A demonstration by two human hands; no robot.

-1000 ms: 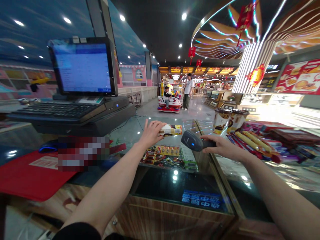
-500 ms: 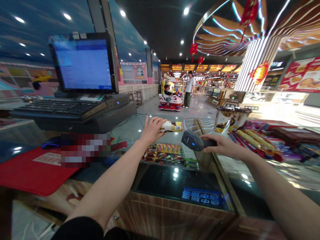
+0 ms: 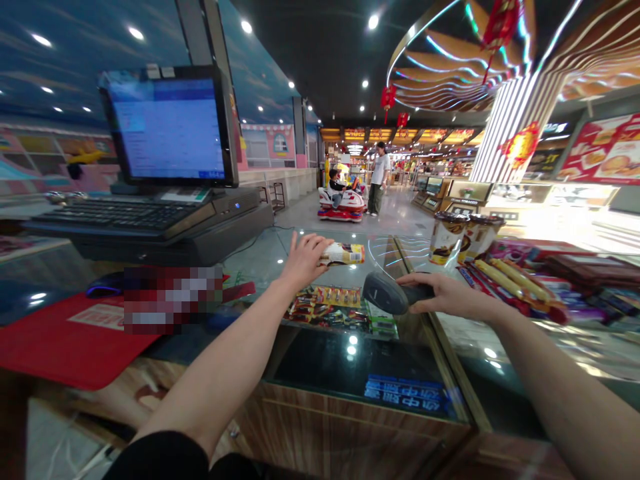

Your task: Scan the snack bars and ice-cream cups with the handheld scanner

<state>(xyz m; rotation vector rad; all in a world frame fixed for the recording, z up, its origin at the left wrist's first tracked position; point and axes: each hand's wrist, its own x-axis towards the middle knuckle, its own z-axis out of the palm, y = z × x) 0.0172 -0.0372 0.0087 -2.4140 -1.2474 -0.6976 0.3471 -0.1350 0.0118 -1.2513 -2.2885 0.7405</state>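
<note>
My left hand (image 3: pixel 306 259) is closed around a white and yellow drink cup (image 3: pixel 345 253), which lies sideways just above or on the glass counter (image 3: pixel 320 360); I cannot tell if it touches. A printed label, perhaps a barcode, shows at its right end. In my right hand (image 3: pixel 445 293) is a dark handheld barcode scanner (image 3: pixel 385 292), gripped by its handle. The scanner's head points left, a short way in front of and to the right of the cup. Under the glass, small colourful packets (image 3: pixel 325 307) lie below the two hands.
At the left stand a lit monitor (image 3: pixel 167 130) and a black keyboard (image 3: pixel 115 217). A red mat (image 3: pixel 65 340) with a mouse (image 3: pixel 105 285) lies in front. On the right are upright cups (image 3: pixel 447 239) and a pile of packaged snacks (image 3: pixel 525 280). Two people (image 3: pixel 379 177) are in the background.
The scanner's head has turned and dipped slightly in my right hand, and its blue light no longer shows. My left hand and the cup have stayed nearly still.
</note>
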